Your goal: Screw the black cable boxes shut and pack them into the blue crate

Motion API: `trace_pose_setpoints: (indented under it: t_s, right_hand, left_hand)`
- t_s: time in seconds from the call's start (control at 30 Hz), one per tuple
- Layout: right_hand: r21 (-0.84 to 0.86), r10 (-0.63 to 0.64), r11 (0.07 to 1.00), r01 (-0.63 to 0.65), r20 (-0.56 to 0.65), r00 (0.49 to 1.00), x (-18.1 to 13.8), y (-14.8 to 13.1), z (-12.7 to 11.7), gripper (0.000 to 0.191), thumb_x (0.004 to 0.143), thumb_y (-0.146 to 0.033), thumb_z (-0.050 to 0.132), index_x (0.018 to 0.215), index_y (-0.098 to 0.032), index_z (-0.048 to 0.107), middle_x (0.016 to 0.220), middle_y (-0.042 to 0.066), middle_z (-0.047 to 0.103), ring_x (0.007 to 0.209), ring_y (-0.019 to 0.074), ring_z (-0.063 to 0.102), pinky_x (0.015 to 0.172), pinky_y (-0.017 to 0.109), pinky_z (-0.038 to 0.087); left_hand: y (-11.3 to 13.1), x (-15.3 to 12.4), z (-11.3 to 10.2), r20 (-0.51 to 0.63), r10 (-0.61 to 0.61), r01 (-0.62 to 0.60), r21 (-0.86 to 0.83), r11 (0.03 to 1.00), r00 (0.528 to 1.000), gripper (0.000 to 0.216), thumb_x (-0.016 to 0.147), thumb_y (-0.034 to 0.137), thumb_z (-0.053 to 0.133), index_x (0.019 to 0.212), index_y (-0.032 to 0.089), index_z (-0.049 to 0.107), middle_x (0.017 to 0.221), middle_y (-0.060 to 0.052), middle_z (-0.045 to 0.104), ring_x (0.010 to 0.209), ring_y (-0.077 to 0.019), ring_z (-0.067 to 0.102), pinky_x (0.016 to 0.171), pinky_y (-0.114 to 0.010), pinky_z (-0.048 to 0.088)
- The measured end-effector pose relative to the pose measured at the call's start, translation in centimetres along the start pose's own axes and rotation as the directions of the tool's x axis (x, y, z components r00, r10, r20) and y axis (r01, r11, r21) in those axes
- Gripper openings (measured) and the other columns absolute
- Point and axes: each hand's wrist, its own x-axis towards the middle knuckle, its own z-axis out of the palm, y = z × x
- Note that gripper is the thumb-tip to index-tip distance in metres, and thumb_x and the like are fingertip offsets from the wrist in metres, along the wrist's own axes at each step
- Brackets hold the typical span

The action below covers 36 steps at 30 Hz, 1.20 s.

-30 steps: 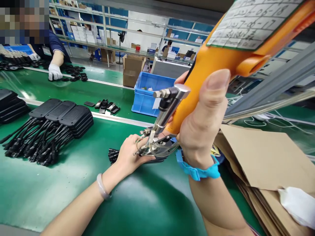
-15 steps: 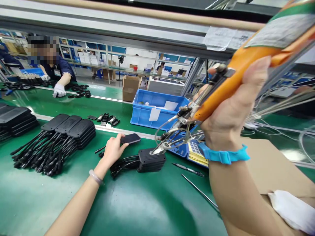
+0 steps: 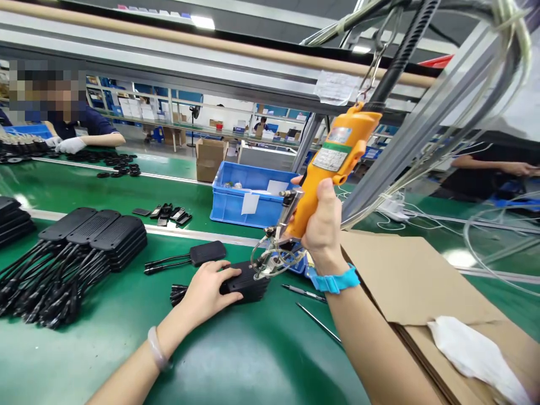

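My left hand (image 3: 211,288) is closed on the left end of a stack of black plastic cased units (image 3: 251,284), fingers on top and thumb on the near side. My right hand (image 3: 323,228) is wrapped round an orange power screwdriver (image 3: 312,191) that hangs from a hook and a black corrugated hose. Its metal tip, with thin tubes and fittings (image 3: 270,261), is over the stack's right end; whether it touches a screw cannot be made out. Just behind the stack, a single black unit (image 3: 208,252) lies flat with two cables leading left.
More black units (image 3: 118,242) with cables are piled at left. Small black parts (image 3: 171,214) lie near a blue bin (image 3: 247,197). A pen (image 3: 304,292), a thin rod (image 3: 318,322) and cardboard (image 3: 388,275) are at right. Across the bench works a person with white gloves (image 3: 71,145).
My left hand has let go of the single black unit and moved right and nearer, onto the stack. The screwdriver now stands more upright in my right hand. The view has shifted.
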Motion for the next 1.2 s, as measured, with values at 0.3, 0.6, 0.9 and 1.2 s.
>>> trace_pose_setpoints:
  t_s: [0.3,0.6,0.9,1.2]
  right_hand:
    - [0.045,0.007,0.999,-0.007,-0.004,1.0,-1.0,1.5,-0.9,0.048,0.088,-0.071,0.046,0.096,-0.026,0.061,0.057,-0.003,0.052,0.048,0.0153,0.058,0.039,0.026,0.043]
    - [0.129,-0.003,0.992,0.007,-0.031,1.0,-2.7,1.3,-1.3,0.051,0.086,-0.073,0.045,0.093,-0.027,0.062,0.057,-0.003,0.049,0.039,0.0131,0.048,0.04,0.028,0.044]
    - [0.128,-0.208,0.968,0.214,-0.057,0.976,2.8,-4.0,-0.3,0.049,0.09,-0.065,0.045,0.1,-0.023,0.068,0.06,-0.003,0.049,0.042,0.0104,0.046,0.041,0.026,0.042]
    - [0.066,-0.042,0.997,0.042,-0.003,0.999,2.7,0.5,1.2,0.055,0.085,-0.071,0.047,0.105,-0.023,0.065,0.059,-0.002,0.052,0.043,0.0132,0.051,0.04,0.028,0.043]
  left_hand:
    - [0.0,-0.2,0.8,-0.01,0.019,-0.018,0.069,0.997,1.0,0.044,0.079,0.032,0.08,0.121,0.025,0.068,0.13,-0.01,0.061,0.106,-0.0315,0.066,0.09,-0.048,0.057]
    - [0.3,-0.4,1.2,-0.032,0.008,-0.003,0.139,0.99,0.999,0.044,0.08,0.029,0.078,0.123,0.025,0.067,0.129,-0.011,0.06,0.104,-0.0312,0.067,0.086,-0.046,0.059]
    - [0.2,-0.6,1.2,-0.065,0.079,-0.062,0.23,0.971,0.995,0.043,0.083,0.031,0.076,0.125,0.027,0.067,0.129,-0.014,0.06,0.11,-0.0316,0.064,0.094,-0.049,0.055]
    - [0.2,-0.6,1.3,-0.053,0.089,-0.076,0.206,0.976,0.995,0.044,0.084,0.027,0.074,0.127,0.024,0.066,0.131,-0.017,0.06,0.111,-0.0343,0.065,0.093,-0.049,0.057]
